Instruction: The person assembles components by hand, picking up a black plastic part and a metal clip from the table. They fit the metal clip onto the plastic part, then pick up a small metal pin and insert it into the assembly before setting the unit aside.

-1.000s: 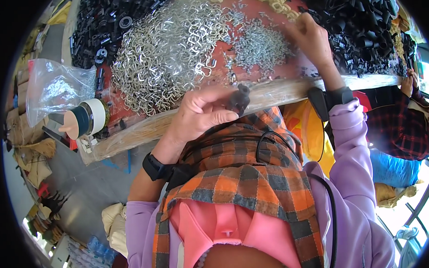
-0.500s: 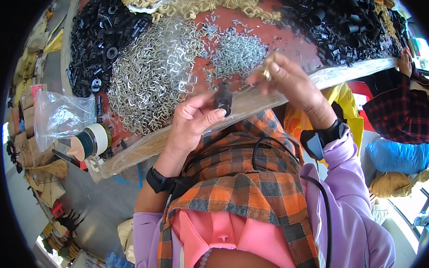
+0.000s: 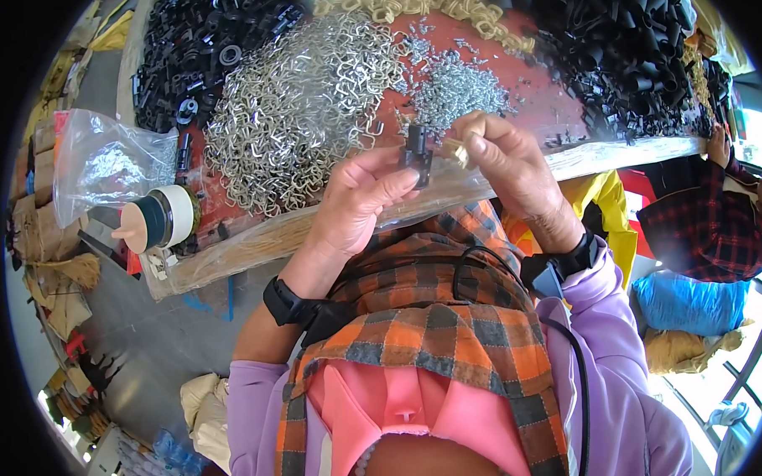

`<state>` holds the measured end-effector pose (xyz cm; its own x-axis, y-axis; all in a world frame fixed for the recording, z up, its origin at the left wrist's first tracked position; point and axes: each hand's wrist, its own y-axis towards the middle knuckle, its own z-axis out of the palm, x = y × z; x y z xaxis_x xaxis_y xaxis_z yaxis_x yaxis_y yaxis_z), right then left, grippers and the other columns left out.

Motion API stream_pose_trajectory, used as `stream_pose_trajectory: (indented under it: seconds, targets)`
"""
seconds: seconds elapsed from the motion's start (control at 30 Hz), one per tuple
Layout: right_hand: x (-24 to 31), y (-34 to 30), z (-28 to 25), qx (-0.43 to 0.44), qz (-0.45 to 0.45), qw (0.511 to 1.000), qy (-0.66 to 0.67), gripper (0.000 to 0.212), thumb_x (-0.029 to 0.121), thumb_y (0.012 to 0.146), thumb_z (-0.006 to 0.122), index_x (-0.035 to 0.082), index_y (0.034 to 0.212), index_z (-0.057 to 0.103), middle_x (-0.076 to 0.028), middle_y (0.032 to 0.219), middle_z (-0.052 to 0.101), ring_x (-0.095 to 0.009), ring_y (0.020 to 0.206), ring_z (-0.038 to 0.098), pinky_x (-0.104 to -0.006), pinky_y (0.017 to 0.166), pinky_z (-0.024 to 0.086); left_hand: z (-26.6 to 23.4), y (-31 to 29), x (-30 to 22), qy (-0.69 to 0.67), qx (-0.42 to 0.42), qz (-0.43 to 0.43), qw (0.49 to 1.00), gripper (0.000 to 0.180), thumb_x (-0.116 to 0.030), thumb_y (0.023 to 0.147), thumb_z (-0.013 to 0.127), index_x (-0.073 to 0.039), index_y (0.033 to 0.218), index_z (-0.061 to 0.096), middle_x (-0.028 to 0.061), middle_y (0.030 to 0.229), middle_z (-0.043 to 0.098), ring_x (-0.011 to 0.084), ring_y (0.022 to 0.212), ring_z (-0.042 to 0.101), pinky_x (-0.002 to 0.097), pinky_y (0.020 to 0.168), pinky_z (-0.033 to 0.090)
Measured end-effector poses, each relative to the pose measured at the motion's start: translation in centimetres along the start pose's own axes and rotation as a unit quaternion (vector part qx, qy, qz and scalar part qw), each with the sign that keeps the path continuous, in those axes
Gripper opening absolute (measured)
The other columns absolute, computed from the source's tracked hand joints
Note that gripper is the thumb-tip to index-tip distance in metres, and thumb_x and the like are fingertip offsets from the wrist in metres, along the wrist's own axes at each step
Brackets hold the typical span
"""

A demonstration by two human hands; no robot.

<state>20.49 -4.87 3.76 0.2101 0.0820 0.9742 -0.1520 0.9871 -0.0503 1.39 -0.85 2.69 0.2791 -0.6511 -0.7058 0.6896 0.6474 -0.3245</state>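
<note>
Between the thumb and fingers of my left hand (image 3: 354,197) is a small black plastic part (image 3: 416,157), held upright over the table's near edge. My right hand (image 3: 513,162) pinches a small beige plastic piece (image 3: 456,153) just to its right, with a narrow gap between the two. Beyond my hands lies a pile of small silvery screws (image 3: 456,93). Left of that is a larger heap of bent metal hooks (image 3: 301,115). Loose beige rings (image 3: 423,0) lie at the far side.
Black plastic parts are heaped at the far left (image 3: 190,52) and far right (image 3: 626,45) of the red table (image 3: 552,102). A clear plastic bag (image 3: 110,168) and a round container (image 3: 158,219) sit at the left corner. Another person's plaid sleeve (image 3: 708,218) shows at right.
My right hand, blurred before, has come down and left with the beige piece, close to the black part. My left hand has shifted slightly right, and the black part stands more upright.
</note>
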Motion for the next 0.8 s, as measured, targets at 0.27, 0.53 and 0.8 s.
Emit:
stream_pose_trajectory:
  seconds: [0.27, 0.53, 0.8]
  targets:
    - [-1.9, -0.8, 3.4, -0.149, 0.067, 0.970, 0.183, 0.018, 0.020, 0.082, 0.049, 0.003, 0.086, 0.052, -0.004, 0.088, 0.050, -0.010, 0.075, 0.045, -0.0246, 0.071, 0.036, 0.3, 0.0, 0.5, -0.028, 0.048, 0.092, 0.994, 0.026, -0.007, 0.075, 0.056, -0.001, 0.100, 0.052, 0.0100, 0.094, 0.057, 0.0163, 0.090, 0.053, 0.0295, 0.078, 0.044]
    - [-0.6, -1.2, 3.0, -0.103, -0.213, 0.900, -0.366, 0.014, 0.006, 0.073, 0.058, 0.002, 0.085, 0.051, -0.006, 0.088, 0.050, -0.012, 0.075, 0.046, -0.0240, 0.065, 0.039, 0.1, 0.3, 0.4, -0.121, 0.043, 0.023, 0.991, 0.025, -0.007, 0.075, 0.056, -0.002, 0.100, 0.053, 0.0065, 0.097, 0.056, 0.0134, 0.087, 0.054, 0.0275, 0.077, 0.045]
    - [-0.1, -1.0, 0.4, -0.114, -0.097, 0.969, -0.198, 0.020, 0.008, 0.067, 0.065, 0.002, 0.079, 0.052, -0.006, 0.084, 0.047, -0.014, 0.076, 0.047, -0.0248, 0.065, 0.039, 0.6, 0.9, 0.4, -0.071, -0.003, -0.014, 0.997, 0.023, -0.007, 0.076, 0.055, -0.001, 0.098, 0.052, 0.0083, 0.093, 0.057, 0.0146, 0.082, 0.056, 0.0261, 0.072, 0.048]
